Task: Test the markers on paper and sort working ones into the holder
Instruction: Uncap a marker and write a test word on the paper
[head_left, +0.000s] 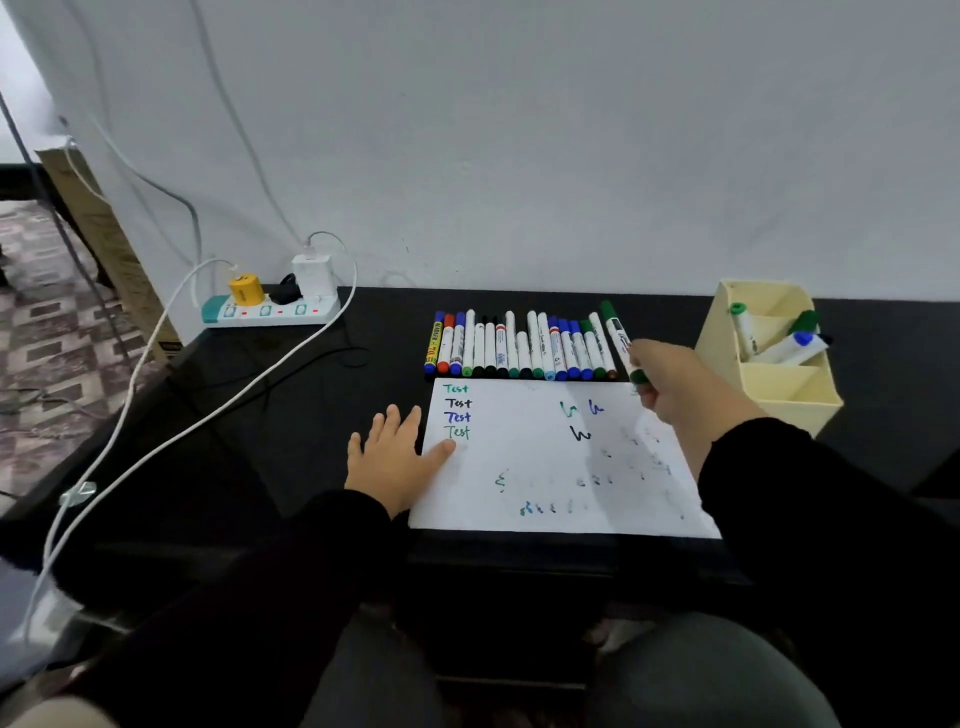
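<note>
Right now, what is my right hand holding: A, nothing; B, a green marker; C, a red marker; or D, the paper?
B: the right hand grips a green marker at the right end of the marker row, just above the paper.

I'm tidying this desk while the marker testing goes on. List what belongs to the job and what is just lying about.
Job:
- green marker, held by right hand
- marker row
- paper, pressed by left hand
- holder, with markers in it

Lying about:
- power strip with yellow plug and white charger
- white cable
- cardboard box
</note>
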